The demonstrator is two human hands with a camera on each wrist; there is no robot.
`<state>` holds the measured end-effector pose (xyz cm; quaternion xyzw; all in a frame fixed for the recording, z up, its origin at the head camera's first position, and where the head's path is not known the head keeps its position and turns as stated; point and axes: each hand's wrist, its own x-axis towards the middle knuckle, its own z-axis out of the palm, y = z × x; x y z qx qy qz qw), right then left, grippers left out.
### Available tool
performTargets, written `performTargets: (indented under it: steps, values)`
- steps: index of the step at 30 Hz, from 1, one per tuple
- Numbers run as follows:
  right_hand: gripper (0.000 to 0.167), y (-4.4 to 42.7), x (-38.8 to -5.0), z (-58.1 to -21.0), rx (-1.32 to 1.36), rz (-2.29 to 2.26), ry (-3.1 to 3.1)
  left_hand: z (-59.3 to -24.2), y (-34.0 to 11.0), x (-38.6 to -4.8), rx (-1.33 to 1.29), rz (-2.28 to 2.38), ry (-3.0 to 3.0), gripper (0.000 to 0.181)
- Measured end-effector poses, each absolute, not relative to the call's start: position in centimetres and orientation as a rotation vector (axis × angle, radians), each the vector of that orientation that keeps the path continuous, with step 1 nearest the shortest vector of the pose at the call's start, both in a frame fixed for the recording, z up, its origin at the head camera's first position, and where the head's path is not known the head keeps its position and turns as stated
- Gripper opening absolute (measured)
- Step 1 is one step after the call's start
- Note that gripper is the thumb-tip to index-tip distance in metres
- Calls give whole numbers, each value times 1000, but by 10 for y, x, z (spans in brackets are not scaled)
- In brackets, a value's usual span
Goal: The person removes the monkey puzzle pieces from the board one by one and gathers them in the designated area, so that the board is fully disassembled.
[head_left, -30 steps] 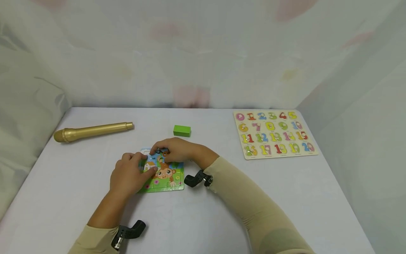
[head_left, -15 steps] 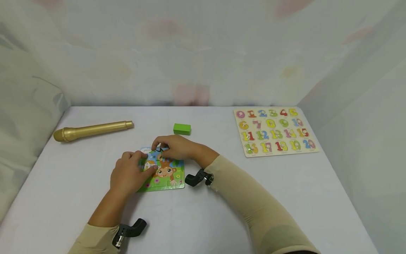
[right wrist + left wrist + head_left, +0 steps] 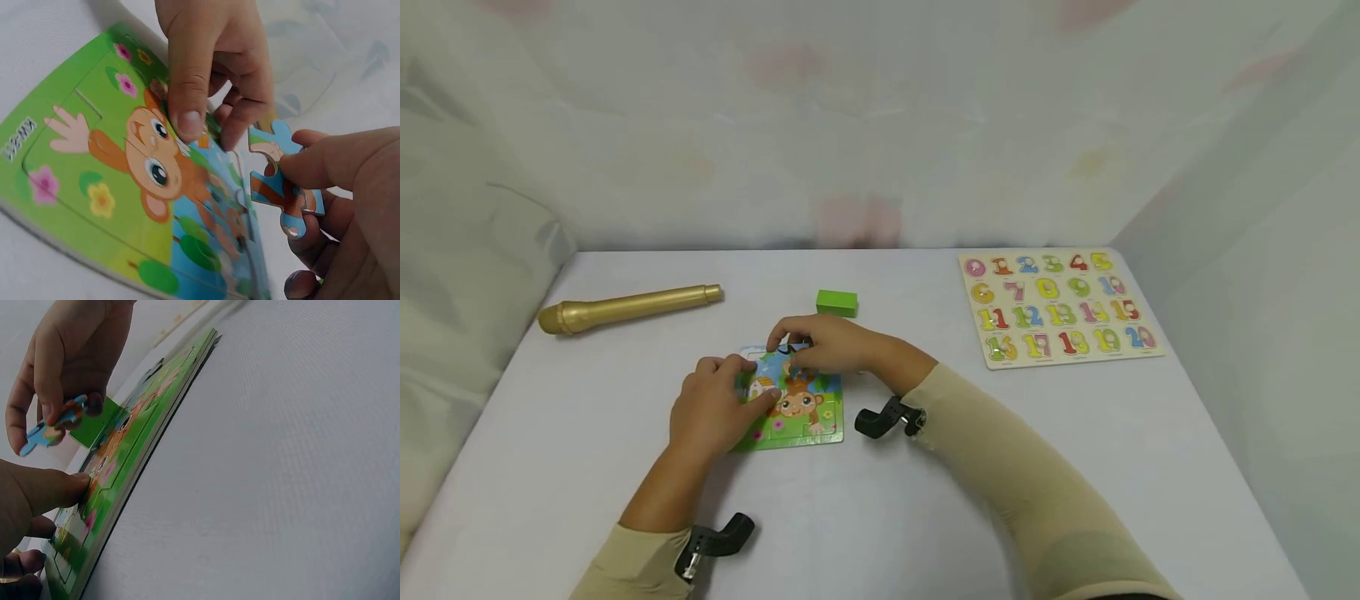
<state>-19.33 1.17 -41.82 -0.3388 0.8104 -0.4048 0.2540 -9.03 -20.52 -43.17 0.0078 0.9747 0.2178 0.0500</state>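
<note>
A picture puzzle board (image 3: 808, 417) with a cartoon monkey on a green and blue ground lies flat on the white table. My left hand (image 3: 709, 410) rests on its left side, thumb (image 3: 65, 486) and fingertips touching the surface. Above the board's far part, my right hand (image 3: 833, 343) pinches a puzzle piece (image 3: 278, 197) between thumb and fingers. The piece is blue and brown with knobbed edges, and in the left wrist view it hangs tilted, apart from the board. Right-hand fingers hide much of it in the head view.
A green block (image 3: 837, 303) lies just beyond the right hand. To the far left is a gold microphone (image 3: 628, 308). A wooden number puzzle (image 3: 1060, 310) lies at the back right. White cloth with faint pink patches (image 3: 857, 150) rises behind the table.
The right hand keeps hold of the puzzle piece and shifts only slightly over the board. The left hand stays in place. The whole head view has moved a little.
</note>
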Motion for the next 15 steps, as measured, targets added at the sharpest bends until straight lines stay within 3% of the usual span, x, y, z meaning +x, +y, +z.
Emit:
performTargets:
  steps: [15]
  values:
    - [28,59,-190,-414,-797,-1130,2248,-435,-204,-91,6,658,2933,62]
